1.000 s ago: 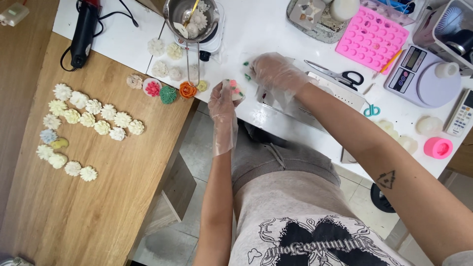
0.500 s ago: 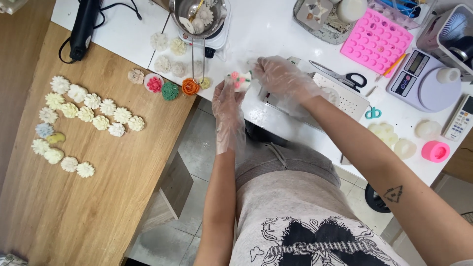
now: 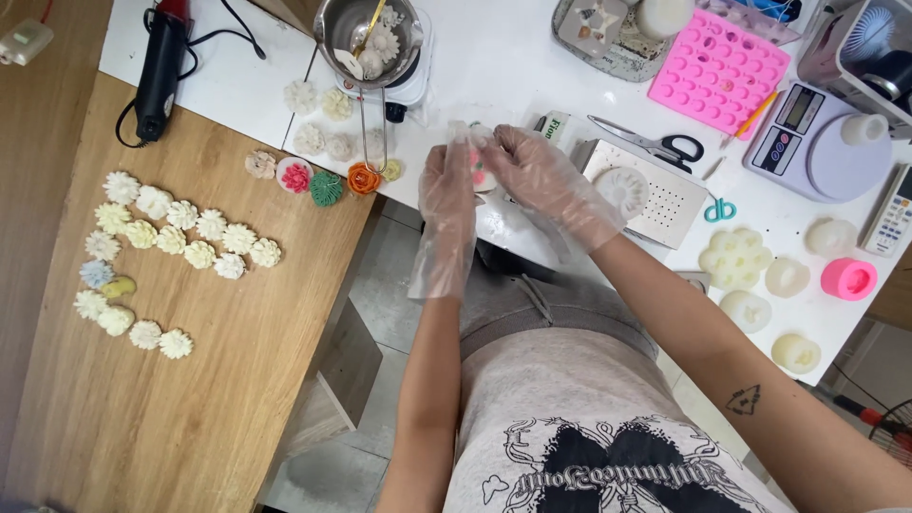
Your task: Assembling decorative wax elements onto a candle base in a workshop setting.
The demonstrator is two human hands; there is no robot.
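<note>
Both hands now closed together on one small white wax piece (image 3: 478, 163) with pink and green flecks, held just above the white tabletop (image 3: 503, 57) and a little to the right of the metal pot (image 3: 369, 33). Left hand (image 3: 448, 195), in a loose clear glove, wrapped around the piece from its left side, fingers curled over it. Right hand (image 3: 541, 176), gloved the same way, pinching at the top of the piece with its fingertips (only a sliver of the piece visible between the gloves).

A second ago: piece gripped in the left hand alone, lower and nearer the tabletop's front edge, right hand resting apart on the surface to its right. Half a second ago: right hand drawn in beside the piece, pink spots in plain view. Now both hands touching it, raised closer to the pot's long handle.

Perforated white box (image 3: 635, 195) with a pale flower on top, uncovered since the right hand left it, lying to the right of the pot, past the hands. Scissors (image 3: 651, 144) just beyond that box. Row of coloured wax flowers (image 3: 326, 185) below the pot near the wooden tabletop (image 3: 190, 380), unchanged. Cluster of cream flowers (image 3: 157, 237) farther left of the pot, also unchanged.
</note>
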